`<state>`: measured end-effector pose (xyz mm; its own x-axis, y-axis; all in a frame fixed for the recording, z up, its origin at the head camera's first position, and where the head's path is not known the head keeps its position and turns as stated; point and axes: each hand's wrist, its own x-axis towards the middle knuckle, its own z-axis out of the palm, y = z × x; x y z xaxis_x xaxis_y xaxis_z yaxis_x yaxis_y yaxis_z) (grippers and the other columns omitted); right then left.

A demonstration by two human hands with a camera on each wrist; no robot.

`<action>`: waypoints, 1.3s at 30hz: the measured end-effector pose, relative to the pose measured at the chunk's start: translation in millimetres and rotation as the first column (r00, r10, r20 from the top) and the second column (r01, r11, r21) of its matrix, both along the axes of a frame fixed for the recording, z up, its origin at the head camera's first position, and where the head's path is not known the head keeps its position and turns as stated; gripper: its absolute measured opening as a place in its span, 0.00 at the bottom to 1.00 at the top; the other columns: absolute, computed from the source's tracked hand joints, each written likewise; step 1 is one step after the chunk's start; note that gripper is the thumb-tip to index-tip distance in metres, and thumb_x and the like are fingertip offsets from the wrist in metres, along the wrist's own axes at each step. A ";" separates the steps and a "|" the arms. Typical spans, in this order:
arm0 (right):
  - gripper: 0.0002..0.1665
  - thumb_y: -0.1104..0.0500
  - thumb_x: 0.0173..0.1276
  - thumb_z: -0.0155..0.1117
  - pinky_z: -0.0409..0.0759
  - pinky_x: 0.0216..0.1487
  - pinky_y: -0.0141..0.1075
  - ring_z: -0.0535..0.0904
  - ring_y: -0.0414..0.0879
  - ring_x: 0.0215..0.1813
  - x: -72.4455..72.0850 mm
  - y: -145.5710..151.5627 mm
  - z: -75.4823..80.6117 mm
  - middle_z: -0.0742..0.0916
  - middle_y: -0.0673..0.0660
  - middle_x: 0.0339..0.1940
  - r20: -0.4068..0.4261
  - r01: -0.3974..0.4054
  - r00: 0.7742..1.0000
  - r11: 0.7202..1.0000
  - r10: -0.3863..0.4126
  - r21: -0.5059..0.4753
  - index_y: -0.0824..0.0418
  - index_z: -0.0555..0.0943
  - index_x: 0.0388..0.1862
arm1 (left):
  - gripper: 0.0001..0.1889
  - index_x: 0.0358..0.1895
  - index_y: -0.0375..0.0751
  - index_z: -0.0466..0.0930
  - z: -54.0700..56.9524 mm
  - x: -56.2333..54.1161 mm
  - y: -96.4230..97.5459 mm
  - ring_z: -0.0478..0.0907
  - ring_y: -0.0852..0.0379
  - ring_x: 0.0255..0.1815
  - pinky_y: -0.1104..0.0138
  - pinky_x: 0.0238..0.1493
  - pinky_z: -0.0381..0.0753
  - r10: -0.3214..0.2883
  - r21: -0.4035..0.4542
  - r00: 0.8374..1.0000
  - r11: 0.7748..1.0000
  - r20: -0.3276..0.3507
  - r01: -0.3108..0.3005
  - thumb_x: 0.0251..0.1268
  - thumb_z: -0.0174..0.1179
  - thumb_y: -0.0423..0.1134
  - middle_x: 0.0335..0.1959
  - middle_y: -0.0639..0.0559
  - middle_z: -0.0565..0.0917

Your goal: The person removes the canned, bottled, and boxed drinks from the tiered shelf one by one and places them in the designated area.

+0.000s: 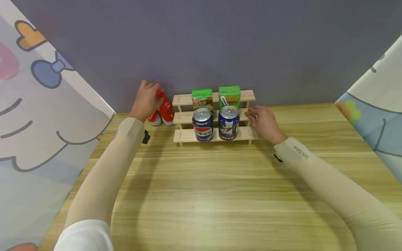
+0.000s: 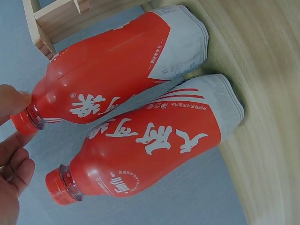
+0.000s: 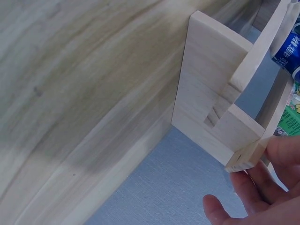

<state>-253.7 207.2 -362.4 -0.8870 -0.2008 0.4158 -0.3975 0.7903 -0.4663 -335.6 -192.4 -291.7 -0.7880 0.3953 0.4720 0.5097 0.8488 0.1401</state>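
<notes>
My left hand (image 1: 147,99) pinches the red cap of a red-and-white drink bottle (image 2: 105,65) between thumb and fingers. That bottle stands at the left end of a three-step wooden rack (image 1: 183,135). A second, matching bottle (image 2: 150,145) is right beside it, its cap free of the fingers. Over at the rack's right end, my right hand (image 1: 263,122) grips the end of the middle step (image 3: 246,157), thumb above and fingers below. Two dark blue Pepsi cans, a left can (image 1: 203,127) and a right can (image 1: 229,125), sit on the rack's lower front.
Behind the cans, a green drink carton (image 1: 202,94) and another green carton (image 1: 229,91) stand on the rack, each with a white straw. A grey wall (image 1: 201,42) rises behind the wooden table (image 1: 204,195). Cartoon-printed panels (image 1: 28,104) flank both sides.
</notes>
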 end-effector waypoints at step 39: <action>0.09 0.71 0.65 0.59 0.71 0.50 0.53 0.75 0.62 0.47 1.5 -3.3 0.2 0.82 0.68 0.47 0.005 0.022 1.000 1.000 -0.022 0.011 0.72 0.82 0.43 | 0.14 0.49 0.33 0.76 5.6 12.4 18.0 0.62 0.44 0.50 0.55 0.51 0.64 -0.041 0.137 0.997 0.990 0.066 0.031 0.61 0.61 0.34 0.49 0.41 0.77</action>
<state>-252.2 203.9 -362.2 -0.8934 -0.1859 0.4091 -0.3777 0.8039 -0.4595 -323.2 -174.4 -286.1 -0.8066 0.3600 0.4689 0.5249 0.8010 0.2879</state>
